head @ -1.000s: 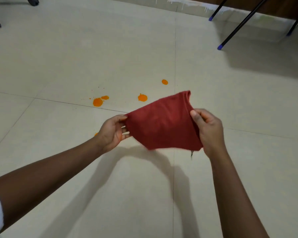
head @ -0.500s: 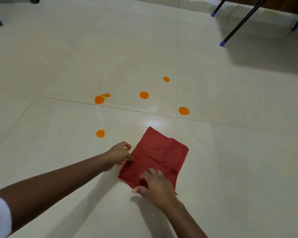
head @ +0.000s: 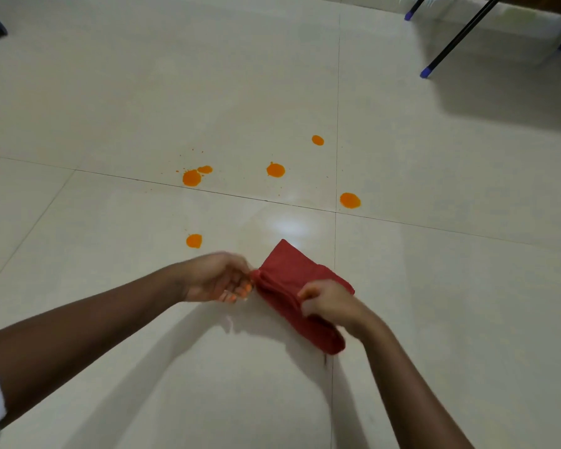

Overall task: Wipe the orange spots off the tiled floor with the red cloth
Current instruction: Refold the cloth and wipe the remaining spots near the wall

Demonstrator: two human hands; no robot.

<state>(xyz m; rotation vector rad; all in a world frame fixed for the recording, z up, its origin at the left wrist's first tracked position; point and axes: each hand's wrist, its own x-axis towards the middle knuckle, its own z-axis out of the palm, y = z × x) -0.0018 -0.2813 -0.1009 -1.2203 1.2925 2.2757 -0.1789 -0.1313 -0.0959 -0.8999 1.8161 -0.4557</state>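
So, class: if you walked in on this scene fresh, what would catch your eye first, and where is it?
The bright orange spots scattered across the pale glossy tiled floor, near where four tiles meet. Next, the folded red cloth just below them, gripped by the left hand at its edge and the right hand on top.

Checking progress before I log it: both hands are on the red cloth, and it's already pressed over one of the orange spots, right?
Not quite. Both hands, left and right, are on the cloth, but the head view shows it on bare tile, covering no spot. The nearest spot lies uncovered to its left.
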